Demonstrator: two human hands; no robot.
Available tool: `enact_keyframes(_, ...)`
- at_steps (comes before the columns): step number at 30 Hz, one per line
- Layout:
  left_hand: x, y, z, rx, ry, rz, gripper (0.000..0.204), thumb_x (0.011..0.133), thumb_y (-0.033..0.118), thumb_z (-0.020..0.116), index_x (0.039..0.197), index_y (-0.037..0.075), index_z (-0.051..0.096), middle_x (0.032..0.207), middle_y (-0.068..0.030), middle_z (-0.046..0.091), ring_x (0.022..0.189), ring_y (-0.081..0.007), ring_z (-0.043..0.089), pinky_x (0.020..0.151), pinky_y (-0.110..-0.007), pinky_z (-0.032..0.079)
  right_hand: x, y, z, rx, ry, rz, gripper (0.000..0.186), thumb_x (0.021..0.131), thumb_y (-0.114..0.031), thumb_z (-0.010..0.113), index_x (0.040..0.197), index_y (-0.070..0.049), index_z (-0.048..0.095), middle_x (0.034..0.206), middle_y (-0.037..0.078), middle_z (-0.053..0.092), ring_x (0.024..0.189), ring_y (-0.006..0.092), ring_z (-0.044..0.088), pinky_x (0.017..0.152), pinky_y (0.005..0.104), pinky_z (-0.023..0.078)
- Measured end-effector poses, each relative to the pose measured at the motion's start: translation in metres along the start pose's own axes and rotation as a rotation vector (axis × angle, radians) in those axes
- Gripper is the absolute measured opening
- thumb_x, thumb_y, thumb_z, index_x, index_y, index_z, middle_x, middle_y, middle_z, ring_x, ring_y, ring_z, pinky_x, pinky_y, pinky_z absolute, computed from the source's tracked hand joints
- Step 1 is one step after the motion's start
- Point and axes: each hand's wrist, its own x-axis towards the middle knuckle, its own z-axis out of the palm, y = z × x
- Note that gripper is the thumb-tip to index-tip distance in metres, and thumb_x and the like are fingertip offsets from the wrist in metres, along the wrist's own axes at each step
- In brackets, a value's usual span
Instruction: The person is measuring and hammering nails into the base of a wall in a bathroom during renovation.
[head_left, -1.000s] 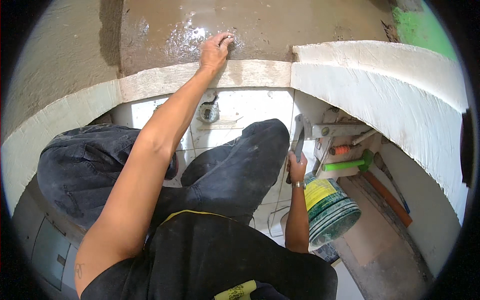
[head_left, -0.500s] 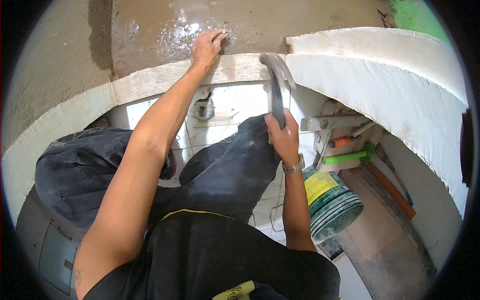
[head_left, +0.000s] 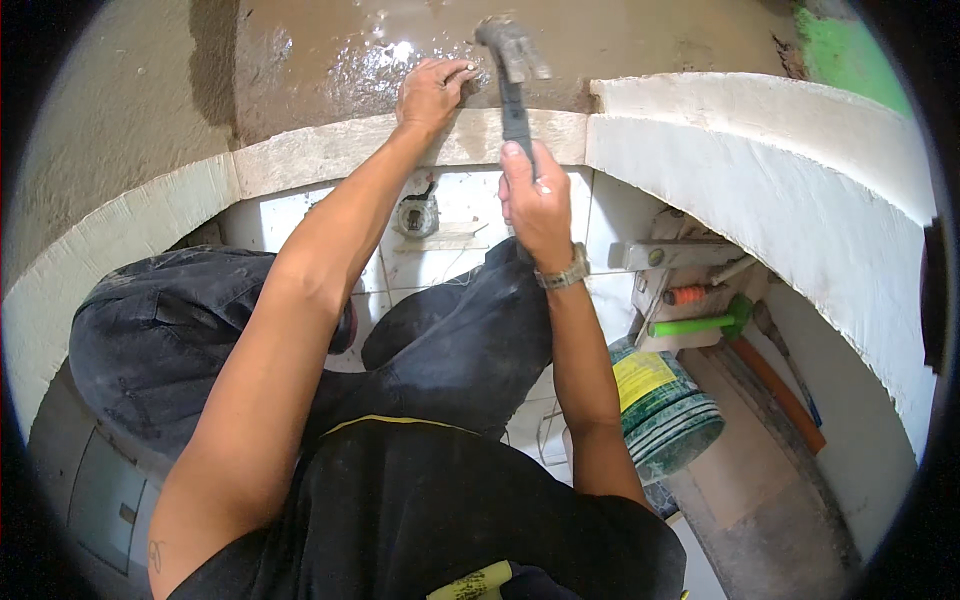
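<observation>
My left hand [head_left: 430,97] reaches over the pale ledge [head_left: 310,150] and rests at the wet brown surface [head_left: 320,60]. Its thumb and fingers are pinched together, and a tiny pale spot shows at their tips; what it is I cannot make out. To the right, my right hand [head_left: 541,205] is closed round the dark handle of a claw hammer [head_left: 513,95]. The hammer points away from me, its head slightly blurred over the wet surface, just right of the left fingertips. Whether the head touches the surface, I cannot tell.
Below the ledge, a tape measure [head_left: 416,215] lies on white tiles beside a thin wood strip [head_left: 445,238]. At right are a spirit level [head_left: 675,254], a green-handled tool [head_left: 690,326], an orange-handled tool [head_left: 685,295] and a green bucket [head_left: 672,415]. A higher white wall edge [head_left: 740,150] curves along the right.
My right hand has carried the hammer away from me and leftward, bringing its head from above the ledge to near my left fingers. The left hand keeps its pinch in much the same place.
</observation>
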Motion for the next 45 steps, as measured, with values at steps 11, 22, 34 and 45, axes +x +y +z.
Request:
enact_keyframes(11, 0.000, 0.002, -0.003, 0.023, -0.073, 0.012, 0.023, 0.087, 0.032, 0.070, 0.100, 0.014, 0.076, 0.102, -0.0058, 0.071, 0.102, -0.0264, 0.063, 0.090, -0.036, 0.051, 0.003, -0.009, -0.004, -0.036, -0.045, -0.020, 0.037, 0.104, -0.037, 0.048, 0.086, -0.005, 0.055, 0.058, 0.002, 0.051, 0.043, 0.0089, 0.046, 0.039, 0.0262, 0.037)
enact_keyframes(22, 0.005, -0.005, 0.002, 0.007, -0.124, -0.007, 0.024, 0.088, 0.030, 0.068, 0.104, 0.014, 0.075, 0.105, -0.0071, 0.071, 0.103, -0.0269, 0.064, 0.091, -0.037, 0.051, 0.018, 0.022, 0.005, -0.009, -0.035, 0.261, 0.045, 0.103, -0.042, 0.048, 0.079, -0.004, 0.054, 0.054, 0.005, 0.052, 0.040, 0.0140, 0.048, 0.037, 0.0316, 0.039)
enact_keyframes(34, 0.004, 0.007, 0.000, -0.015, -0.094, 0.003, 0.021, 0.087, 0.032, 0.068, 0.100, 0.017, 0.077, 0.102, -0.0092, 0.072, 0.100, -0.0284, 0.065, 0.089, -0.038, 0.051, 0.016, 0.039, 0.009, -0.166, 0.092, -0.127, 0.040, 0.099, -0.034, 0.053, 0.083, 0.002, 0.058, 0.059, 0.022, 0.053, 0.052, 0.0353, 0.055, 0.055, 0.0452, 0.045)
enact_keyframes(45, 0.003, 0.007, 0.002, -0.035, -0.100, -0.155, 0.021, 0.087, 0.033, 0.070, 0.101, 0.018, 0.077, 0.102, -0.0105, 0.071, 0.097, -0.0291, 0.066, 0.086, -0.038, 0.052, 0.003, -0.003, -0.001, 0.018, 0.033, 0.150, 0.045, 0.103, -0.039, 0.048, 0.078, -0.003, 0.056, 0.052, 0.005, 0.052, 0.040, 0.0136, 0.047, 0.040, 0.0306, 0.039)
